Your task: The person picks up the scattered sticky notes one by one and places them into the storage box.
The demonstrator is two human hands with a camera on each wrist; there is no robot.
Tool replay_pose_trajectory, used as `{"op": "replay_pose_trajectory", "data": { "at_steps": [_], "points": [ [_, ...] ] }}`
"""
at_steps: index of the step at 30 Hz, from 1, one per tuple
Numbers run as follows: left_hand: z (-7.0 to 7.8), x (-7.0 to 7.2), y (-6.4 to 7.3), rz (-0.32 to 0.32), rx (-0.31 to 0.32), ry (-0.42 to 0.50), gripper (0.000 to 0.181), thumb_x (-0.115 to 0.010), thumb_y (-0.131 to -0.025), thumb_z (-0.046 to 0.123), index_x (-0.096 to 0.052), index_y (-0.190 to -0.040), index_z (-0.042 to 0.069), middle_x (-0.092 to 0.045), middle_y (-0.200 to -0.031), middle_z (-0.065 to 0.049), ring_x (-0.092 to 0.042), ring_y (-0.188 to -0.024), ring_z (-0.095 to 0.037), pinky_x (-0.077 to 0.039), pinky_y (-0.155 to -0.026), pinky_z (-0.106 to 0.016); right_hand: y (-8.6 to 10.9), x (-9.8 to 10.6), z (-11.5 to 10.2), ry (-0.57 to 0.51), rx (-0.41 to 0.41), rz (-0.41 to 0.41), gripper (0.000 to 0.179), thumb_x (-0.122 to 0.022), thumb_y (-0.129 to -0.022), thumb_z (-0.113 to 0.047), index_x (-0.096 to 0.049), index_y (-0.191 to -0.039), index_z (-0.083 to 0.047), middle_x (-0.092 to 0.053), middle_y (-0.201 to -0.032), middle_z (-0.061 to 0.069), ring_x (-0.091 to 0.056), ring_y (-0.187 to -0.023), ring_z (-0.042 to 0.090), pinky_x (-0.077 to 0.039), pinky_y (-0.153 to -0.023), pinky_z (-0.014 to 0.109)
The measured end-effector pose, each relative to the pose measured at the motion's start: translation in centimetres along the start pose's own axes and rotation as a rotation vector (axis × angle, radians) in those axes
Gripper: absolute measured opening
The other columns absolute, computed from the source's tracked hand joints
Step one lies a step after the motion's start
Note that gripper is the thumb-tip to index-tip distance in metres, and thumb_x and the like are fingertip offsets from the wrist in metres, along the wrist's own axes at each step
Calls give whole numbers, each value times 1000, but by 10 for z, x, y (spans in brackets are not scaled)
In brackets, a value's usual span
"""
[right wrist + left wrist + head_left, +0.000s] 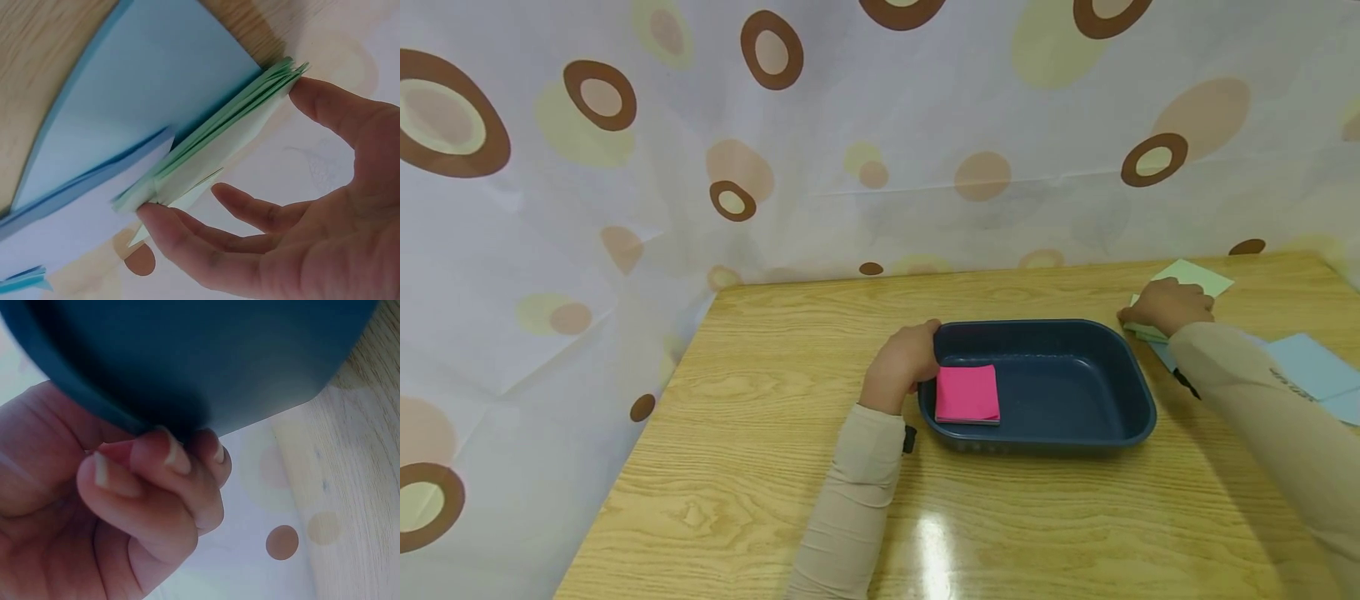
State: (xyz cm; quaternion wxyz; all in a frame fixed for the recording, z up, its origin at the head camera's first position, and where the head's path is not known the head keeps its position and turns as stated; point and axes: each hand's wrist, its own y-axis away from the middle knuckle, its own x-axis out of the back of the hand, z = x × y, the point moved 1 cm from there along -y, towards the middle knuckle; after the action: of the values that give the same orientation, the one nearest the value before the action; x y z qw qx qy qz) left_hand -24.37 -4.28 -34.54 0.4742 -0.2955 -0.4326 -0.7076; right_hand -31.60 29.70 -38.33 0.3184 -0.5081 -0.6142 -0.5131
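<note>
In the head view my left hand (901,364) grips the left end of a dark blue plastic bin (1052,400). The left wrist view has my curled fingers (134,519) under the bin's rim. A pad of pink sticky notes (967,393) lies inside, at the left end. Right of the bin, my right hand (1170,306) is over green sticky notes (1195,277). Seen from the right wrist, thumb and fingertips pinch opposite edges of the green stack (225,128). Blue sheets (144,69) lie close against that stack.
Light blue notes (1315,367) lie to the right, beside my right forearm. A wooden table (760,400) carries everything. Behind it hangs a white cloth (820,217) with brown and yellow spots.
</note>
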Motion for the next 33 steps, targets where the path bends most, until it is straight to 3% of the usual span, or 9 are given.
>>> {"op": "replay_pose_trajectory", "data": {
  "at_steps": [8, 15, 20, 29, 33],
  "points": [
    [0, -1, 0, -1, -2, -3, 64, -59, -92, 5, -35, -150, 17, -57, -126, -16, -44, -41, -15, -38, -38, -22, -4, 4, 8, -136, -173, -35, 101, -58, -88, -44, -9, -133, 32, -13, -122, 60, -20, -114, 71, -29, -94, 69],
    [1, -1, 0, 4, -1, -29, 64, -59, -92, 5, -35, -150, 18, -58, -125, -16, -46, -41, -15, -39, -39, -22, 2, 7, 14, -153, -188, -6, 109, -65, -83, -43, -1, -136, 27, 0, -128, 61, -6, -120, 74, -18, -101, 71],
    [1, -1, 2, 9, -4, -39, 63, -59, -92, 6, -36, -150, 18, -58, -125, -15, -47, -41, -15, -39, -39, -22, 5, 7, 15, -127, -129, 50, 101, -63, -85, -43, -8, -130, 29, -11, -121, 63, -14, -114, 76, -20, -97, 72],
    [1, 0, 2, 11, 4, -21, 64, -61, -92, 7, -36, -149, 18, -58, -124, -15, -46, -42, -16, -39, -39, -22, 6, 12, 14, -162, 3, 46, 110, -60, -87, -46, 4, -135, 29, -7, -122, 62, -14, -111, 78, -23, -91, 77],
    [1, -1, 0, 11, -2, -19, 63, -61, -92, 7, -37, -149, 18, -58, -124, -16, -47, -43, -16, -40, -39, -22, 7, 16, 10, -165, 93, 67, 97, -60, -90, -41, -12, -133, 31, -18, -123, 56, -21, -110, 72, -28, -89, 75]
  ]
}}
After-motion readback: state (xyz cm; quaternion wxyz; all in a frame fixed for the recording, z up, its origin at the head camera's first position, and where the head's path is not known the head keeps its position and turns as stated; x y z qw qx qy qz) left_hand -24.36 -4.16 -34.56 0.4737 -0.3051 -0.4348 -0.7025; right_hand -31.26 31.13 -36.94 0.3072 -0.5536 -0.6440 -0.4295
